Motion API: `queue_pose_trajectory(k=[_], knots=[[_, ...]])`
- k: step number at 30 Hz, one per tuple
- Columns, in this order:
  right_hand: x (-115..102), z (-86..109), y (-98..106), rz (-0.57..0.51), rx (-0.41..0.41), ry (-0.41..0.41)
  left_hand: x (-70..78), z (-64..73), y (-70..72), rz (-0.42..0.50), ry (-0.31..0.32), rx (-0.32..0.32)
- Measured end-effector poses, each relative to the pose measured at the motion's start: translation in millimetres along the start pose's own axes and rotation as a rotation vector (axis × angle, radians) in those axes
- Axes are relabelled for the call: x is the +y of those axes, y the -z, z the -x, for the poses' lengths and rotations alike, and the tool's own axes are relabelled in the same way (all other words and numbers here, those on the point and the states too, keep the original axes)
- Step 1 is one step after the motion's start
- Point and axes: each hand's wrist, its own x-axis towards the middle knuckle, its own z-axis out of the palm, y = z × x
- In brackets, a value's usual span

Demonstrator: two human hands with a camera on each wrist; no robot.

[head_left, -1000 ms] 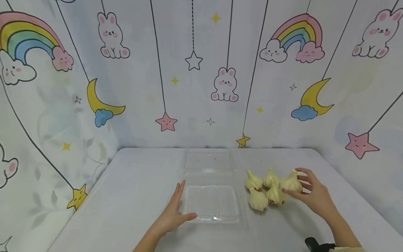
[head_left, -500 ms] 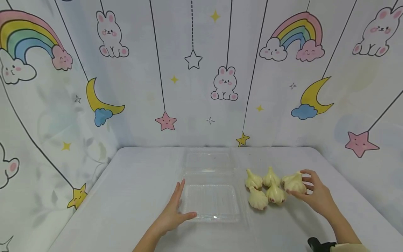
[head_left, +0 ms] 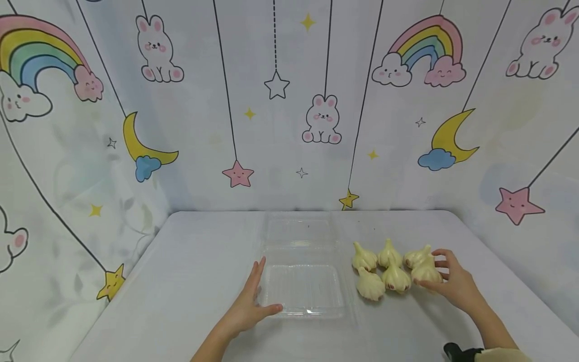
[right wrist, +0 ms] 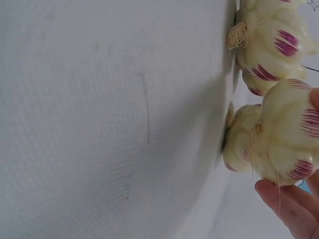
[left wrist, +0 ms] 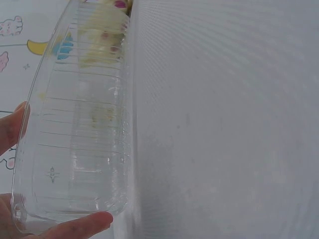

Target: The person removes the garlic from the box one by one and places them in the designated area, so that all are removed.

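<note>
My left hand [head_left: 246, 306], thumb and fingers spread and fairly straight, rests against the left side of a clear plastic clamshell box [head_left: 304, 291]. The left wrist view shows its thumb along the near end of the box wall [left wrist: 79, 159]. My right hand [head_left: 457, 284] grips a garlic bulb [head_left: 426, 272] between thumb and fingers. In the right wrist view this bulb [right wrist: 289, 134] has purple streaks and stringy roots. Right behind it stands another garlic bulb [right wrist: 240, 142]. Whether the gripped bulb touches the table, I cannot tell.
Left of the gripped bulb, several more garlic bulbs [head_left: 371, 285] stand close together in pairs, right of the box. The box's lid [head_left: 298, 231] lies open toward the back of the white-covered table [head_left: 194, 261]. A patterned curtain [head_left: 203, 125] rises behind.
My right hand has moved slightly right and toward me with the garlic bulb, and the bulb behind it has come into view. My left hand and the box stay in place.
</note>
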Motion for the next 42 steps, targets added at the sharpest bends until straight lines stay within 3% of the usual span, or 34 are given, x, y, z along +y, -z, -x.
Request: queue_pose_trajectory(k=[22, 42], knots=[[4.1, -7.1, -8.8, 0.070, -0.088, -0.034, -1.9, 1.5, 1.9, -0.007, -0.010, -0.012], [5.1, -6.7, -12.4, 0.066, -0.086, -0.020, -3.4, 0.8, 6.3, 0.032, -0.009, -0.024]])
